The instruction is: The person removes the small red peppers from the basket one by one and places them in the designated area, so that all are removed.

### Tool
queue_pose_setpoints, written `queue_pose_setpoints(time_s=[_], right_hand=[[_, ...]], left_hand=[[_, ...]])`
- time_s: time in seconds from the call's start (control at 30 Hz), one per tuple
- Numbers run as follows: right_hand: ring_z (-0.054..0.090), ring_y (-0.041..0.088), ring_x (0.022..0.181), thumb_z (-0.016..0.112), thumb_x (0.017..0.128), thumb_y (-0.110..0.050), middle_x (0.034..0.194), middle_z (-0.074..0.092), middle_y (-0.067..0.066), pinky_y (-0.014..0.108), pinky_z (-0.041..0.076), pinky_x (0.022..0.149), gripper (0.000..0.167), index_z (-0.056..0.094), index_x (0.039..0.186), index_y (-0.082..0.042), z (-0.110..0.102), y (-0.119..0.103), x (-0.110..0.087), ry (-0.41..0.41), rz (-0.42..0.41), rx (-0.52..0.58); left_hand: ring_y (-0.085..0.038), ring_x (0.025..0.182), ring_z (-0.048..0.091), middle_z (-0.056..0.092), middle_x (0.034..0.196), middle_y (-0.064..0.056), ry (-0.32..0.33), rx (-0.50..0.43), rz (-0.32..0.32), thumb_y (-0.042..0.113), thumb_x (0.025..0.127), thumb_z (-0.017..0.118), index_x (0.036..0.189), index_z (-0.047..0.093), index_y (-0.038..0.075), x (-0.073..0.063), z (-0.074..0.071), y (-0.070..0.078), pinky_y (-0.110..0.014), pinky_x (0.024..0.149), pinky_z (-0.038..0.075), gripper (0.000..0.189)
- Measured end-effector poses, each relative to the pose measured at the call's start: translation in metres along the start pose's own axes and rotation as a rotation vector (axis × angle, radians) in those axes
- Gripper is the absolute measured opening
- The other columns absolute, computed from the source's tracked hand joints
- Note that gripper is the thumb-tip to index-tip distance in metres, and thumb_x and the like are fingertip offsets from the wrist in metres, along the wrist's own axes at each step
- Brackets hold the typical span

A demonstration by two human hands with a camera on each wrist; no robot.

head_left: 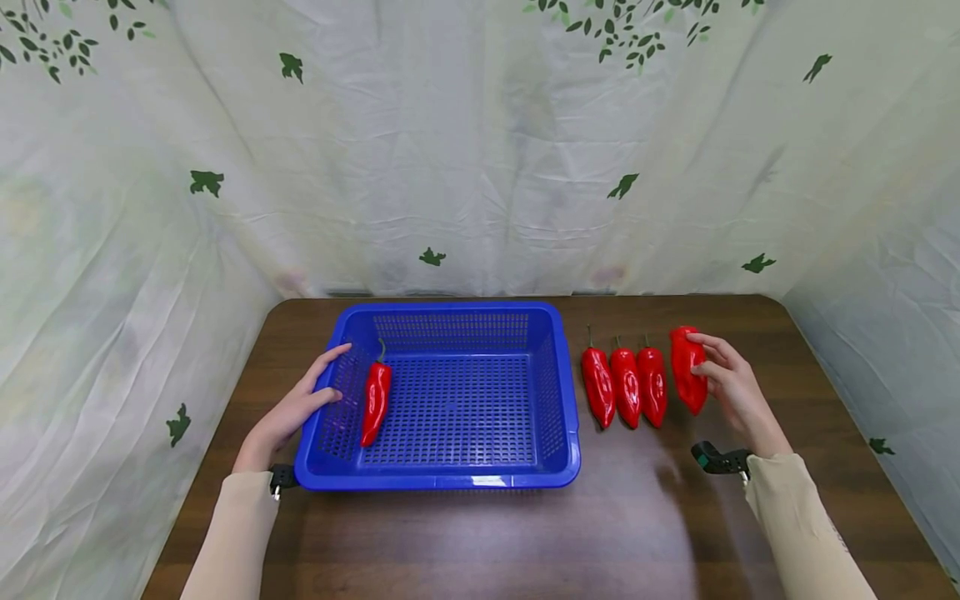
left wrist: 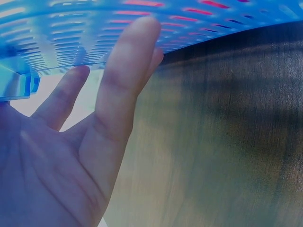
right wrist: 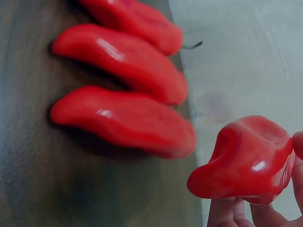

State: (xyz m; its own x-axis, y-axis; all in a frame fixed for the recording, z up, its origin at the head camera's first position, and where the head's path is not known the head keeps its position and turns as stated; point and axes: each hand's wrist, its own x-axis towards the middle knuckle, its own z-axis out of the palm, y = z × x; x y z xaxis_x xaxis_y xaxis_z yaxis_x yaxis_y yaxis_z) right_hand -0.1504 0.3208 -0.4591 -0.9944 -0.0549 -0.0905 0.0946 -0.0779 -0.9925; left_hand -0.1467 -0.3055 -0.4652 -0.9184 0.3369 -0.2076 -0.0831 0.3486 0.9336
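Note:
My left hand (head_left: pixel 288 414) holds the left rim of a blue plastic basket (head_left: pixel 450 481). Two digits lie over the rim; in the left wrist view other fingers (left wrist: pixel 120 85) reach up along the slotted outer wall. Inside the basket, near its left wall, lies one long red pepper (head_left: pixel 377 404) with a green stem. To the right, my right hand (head_left: pixel 731 383) pinches another red pepper (head_left: pixel 687 371) between thumb and fingers, held above the table in the right wrist view. Three more red peppers (head_left: pixel 626 386) lie side by side between basket and right hand, stems pointing away.
Everything stands on a dark brown wooden table (head_left: pixel 450 550) with rounded far corners. A pale curtain (head_left: pixel 480 167) with green leaf prints hangs behind the table and at both sides. Each wrist carries a small black camera (head_left: pixel 720 458).

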Motion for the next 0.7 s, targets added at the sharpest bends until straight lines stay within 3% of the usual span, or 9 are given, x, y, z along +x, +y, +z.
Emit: queue_pose_setpoints(time_s=[0.43,0.7], right_hand=[[0.048,0.011,0.099,0.047,0.098,-0.001,0.119,0.046,-0.008,0.018,0.049,0.075,0.039,0.050,0.133,-0.018,-0.016,0.024,0.001,0.020,0.020,-0.024],[0.053,0.006,0.088,0.051,0.096,-0.002,0.113,0.052,-0.008,0.016,0.048,0.069,0.033,0.057,0.123,-0.020,-0.017,0.036,0.005,0.038,-0.017,-0.021]], left_hand=[[-0.051,0.135,0.017,-0.001,0.157,-0.017,0.000,0.007,-0.002,0.010,0.097,0.046,0.153,0.014,0.032,0.000,0.000,-0.001,-0.065,0.094,0.036,0.069],[-0.052,0.134,0.017,-0.002,0.157,-0.017,-0.001,0.015,-0.001,0.010,0.097,0.045,0.153,0.014,0.033,0.001,-0.001,-0.003,-0.065,0.093,0.038,0.068]])
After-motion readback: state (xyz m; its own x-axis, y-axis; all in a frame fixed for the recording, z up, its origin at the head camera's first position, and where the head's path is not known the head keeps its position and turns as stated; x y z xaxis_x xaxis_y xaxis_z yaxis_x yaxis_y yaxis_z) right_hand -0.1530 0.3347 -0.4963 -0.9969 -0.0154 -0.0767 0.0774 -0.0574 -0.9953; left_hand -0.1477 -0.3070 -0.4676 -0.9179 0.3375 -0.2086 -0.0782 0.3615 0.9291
